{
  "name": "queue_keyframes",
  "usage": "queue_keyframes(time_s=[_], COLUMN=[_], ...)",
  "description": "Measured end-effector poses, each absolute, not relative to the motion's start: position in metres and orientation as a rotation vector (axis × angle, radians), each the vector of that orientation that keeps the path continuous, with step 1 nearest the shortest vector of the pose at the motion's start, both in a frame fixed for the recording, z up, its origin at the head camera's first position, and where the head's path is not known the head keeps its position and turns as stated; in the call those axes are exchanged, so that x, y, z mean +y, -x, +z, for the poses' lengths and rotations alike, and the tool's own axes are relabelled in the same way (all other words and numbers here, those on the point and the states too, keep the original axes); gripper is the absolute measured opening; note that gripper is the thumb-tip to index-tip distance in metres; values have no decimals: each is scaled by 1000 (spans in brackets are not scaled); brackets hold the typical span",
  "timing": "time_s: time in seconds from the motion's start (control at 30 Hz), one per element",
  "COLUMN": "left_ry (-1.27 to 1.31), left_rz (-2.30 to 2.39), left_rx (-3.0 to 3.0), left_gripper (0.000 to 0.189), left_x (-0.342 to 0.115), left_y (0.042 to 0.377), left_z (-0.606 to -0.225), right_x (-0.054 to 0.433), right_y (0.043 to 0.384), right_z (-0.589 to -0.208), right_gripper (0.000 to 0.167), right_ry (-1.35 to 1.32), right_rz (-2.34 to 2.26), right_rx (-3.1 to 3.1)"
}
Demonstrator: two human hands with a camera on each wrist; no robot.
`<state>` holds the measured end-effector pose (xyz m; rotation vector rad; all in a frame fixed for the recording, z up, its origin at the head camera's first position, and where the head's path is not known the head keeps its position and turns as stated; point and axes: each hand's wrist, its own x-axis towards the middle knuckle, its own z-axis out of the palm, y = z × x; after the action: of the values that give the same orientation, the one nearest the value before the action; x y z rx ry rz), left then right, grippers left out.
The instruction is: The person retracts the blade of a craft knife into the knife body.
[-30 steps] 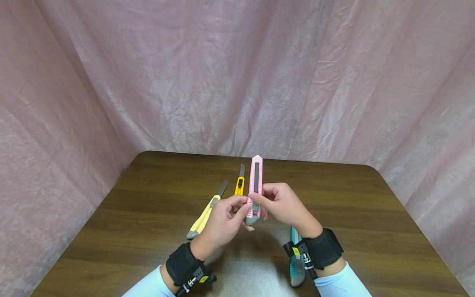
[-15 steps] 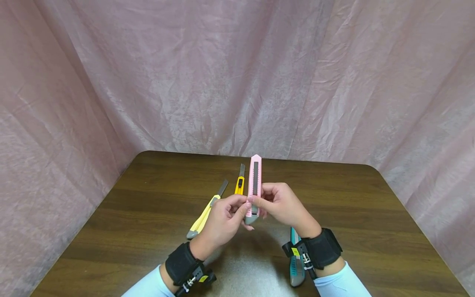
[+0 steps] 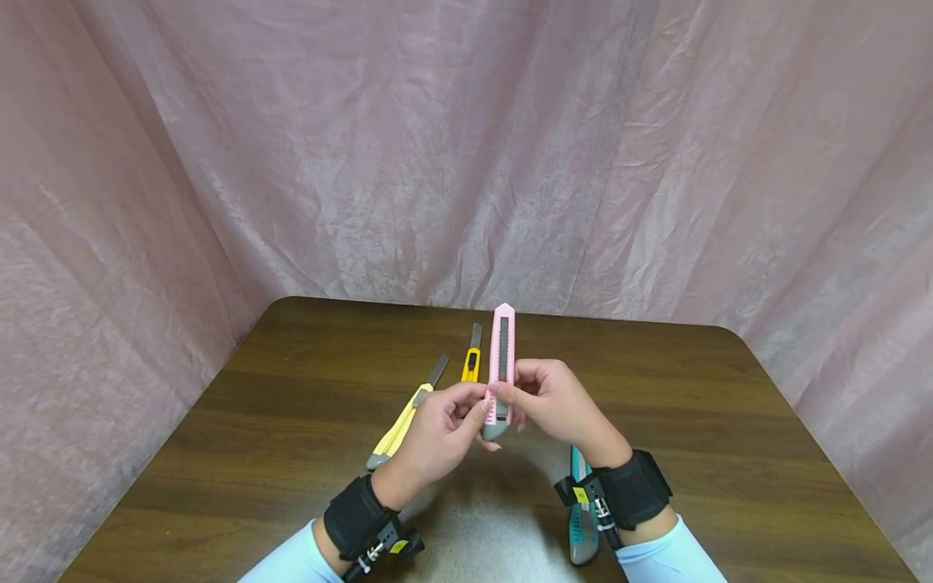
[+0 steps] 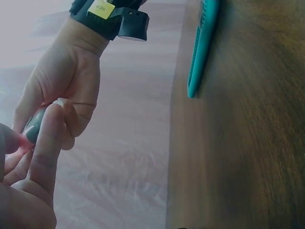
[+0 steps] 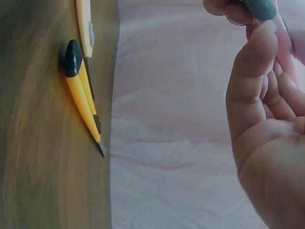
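A pink utility knife (image 3: 503, 348) with a grey end is held up over the middle of the table, its tip pointing away from me. My left hand (image 3: 440, 429) pinches its lower left side near the grey end. From the other side, my right hand (image 3: 557, 405) grips the body between thumb and fingers, the thumb lying across the slot. In the left wrist view the knife's grey end (image 4: 35, 126) shows between the fingers. No blade sticks out at the pink tip. Part of the lower body is hidden by both thumbs.
A pale yellow utility knife (image 3: 397, 429) and an orange-yellow one (image 3: 471, 364) lie left of and behind my hands, blades extended. A teal utility knife (image 3: 583, 534) lies partly under my right wrist. A pink curtain (image 3: 466, 162) hangs behind the wooden table (image 3: 729, 421).
Both hands keep the same hold on the pink utility knife, which has shifted only very slightly. The other knives stay where they were.
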<state>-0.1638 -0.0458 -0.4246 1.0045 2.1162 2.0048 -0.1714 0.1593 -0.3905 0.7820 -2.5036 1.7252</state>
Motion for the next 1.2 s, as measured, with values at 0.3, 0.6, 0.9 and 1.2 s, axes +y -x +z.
queue_keyframes(time_s=[0.3, 0.6, 0.9, 1.2], left_ry=[-912, -726, -909, -929], left_rz=[1983, 1522, 888, 779], left_rx=[2174, 2395, 2631, 2605], left_gripper=[29, 68, 35, 33], left_x=[-47, -30, -2, 8], left_y=[165, 155, 130, 113], left_z=[-424, -428, -446, -453], right_x=[159, 171, 166, 159], right_y=[176, 169, 150, 143], right_z=[-392, -398, -405, -411], right_gripper=[18, 31, 36, 36], right_ry=[-689, -278, -170, -212], right_rz=[1751, 1529, 874, 516], right_rx=[-2520, -2896, -3459, -3584])
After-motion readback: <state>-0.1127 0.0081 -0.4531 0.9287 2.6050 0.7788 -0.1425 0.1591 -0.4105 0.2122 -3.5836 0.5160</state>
